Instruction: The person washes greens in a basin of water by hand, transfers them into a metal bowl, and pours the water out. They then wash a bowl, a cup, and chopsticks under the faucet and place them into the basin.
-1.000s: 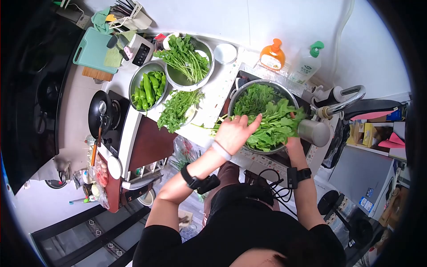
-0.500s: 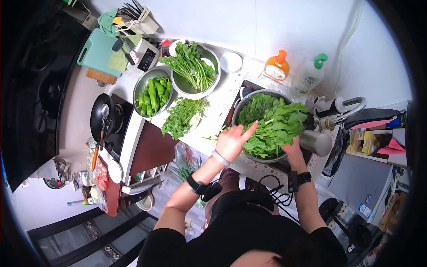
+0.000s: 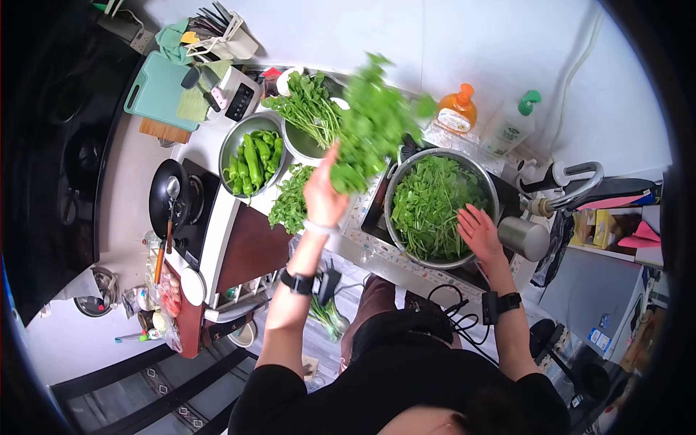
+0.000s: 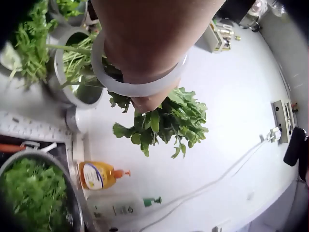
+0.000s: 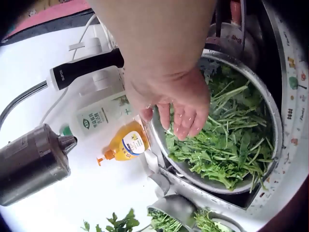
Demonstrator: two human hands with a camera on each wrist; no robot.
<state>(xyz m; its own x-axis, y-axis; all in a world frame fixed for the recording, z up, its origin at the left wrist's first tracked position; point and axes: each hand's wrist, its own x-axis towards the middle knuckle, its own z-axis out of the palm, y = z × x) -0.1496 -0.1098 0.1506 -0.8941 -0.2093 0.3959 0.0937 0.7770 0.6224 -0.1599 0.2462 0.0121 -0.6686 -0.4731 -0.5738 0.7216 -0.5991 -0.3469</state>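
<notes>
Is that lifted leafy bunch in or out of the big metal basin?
Out: in the head view, the leafy bunch is up in the air, with a gap between it and the metal basin.

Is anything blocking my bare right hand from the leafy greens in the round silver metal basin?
Nothing visible stands between: your right hand is over the leafy greens in the basin. The silver metal cylinder is beside your hand, not between.

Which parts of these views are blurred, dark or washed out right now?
Head: the raised leafy bunch is motion-blurred, the corners black; left wrist: the bunch looks sharper, but the pale bottle nearly melts into the white wall; right wrist: dark corners, small glints on the right hand's fingertips.
</notes>
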